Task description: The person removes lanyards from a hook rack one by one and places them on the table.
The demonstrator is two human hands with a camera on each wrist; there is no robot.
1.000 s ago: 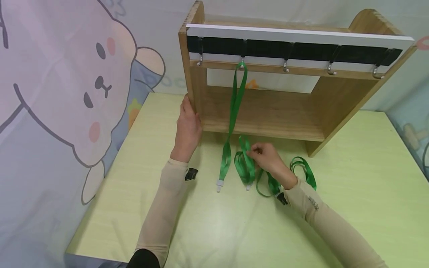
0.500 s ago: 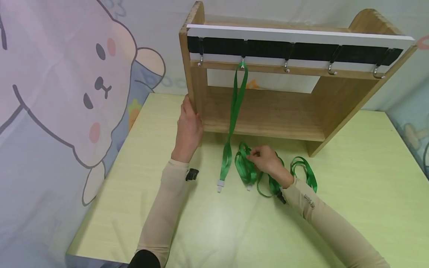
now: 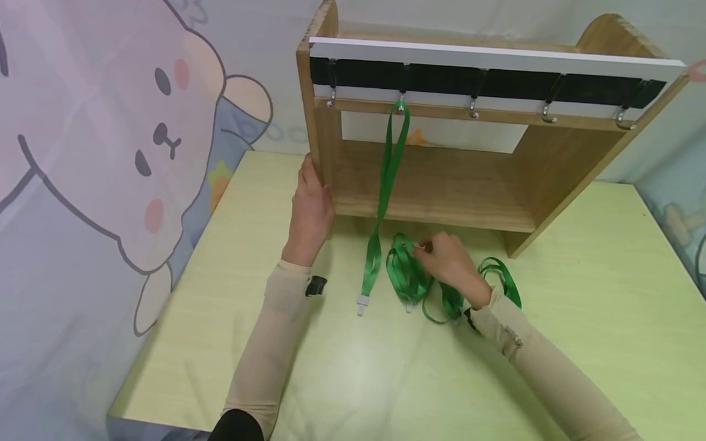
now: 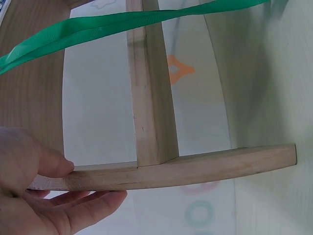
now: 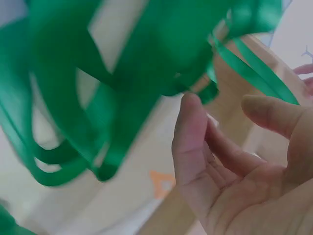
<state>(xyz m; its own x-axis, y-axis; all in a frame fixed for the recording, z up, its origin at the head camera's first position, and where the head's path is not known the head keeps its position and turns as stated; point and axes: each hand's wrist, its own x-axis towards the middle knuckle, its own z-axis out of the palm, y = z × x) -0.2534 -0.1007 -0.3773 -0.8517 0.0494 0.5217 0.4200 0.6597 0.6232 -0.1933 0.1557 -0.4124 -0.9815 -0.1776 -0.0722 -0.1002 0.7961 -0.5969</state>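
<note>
My left hand (image 3: 311,211) grips the left side panel of a wooden shelf (image 3: 430,214); in the left wrist view the thumb lies on one face and the fingers on the other. My right hand (image 3: 448,260) is at the upper right of a looped green lanyard (image 3: 405,269) on the table. The right wrist view shows the index fingertip at the lanyard's straps, with the thumb apart from it. Another green lanyard (image 3: 390,165) hangs from the second hook from the left, its white clip low in front of the shelf.
Right of the looped lanyard, a green lanyard (image 3: 452,297) lies partly under my right forearm, and another (image 3: 504,282) lies farther right. Several metal hooks, such as the middle hook (image 3: 473,109), line the white-and-black rail (image 3: 513,82). The table (image 3: 353,380) is pale yellow-green.
The upper loop of the looped lanyard has dropped lower, and its straps spread wider. My right hand has shifted slightly right. The left hand keeps its place on the shelf.
</note>
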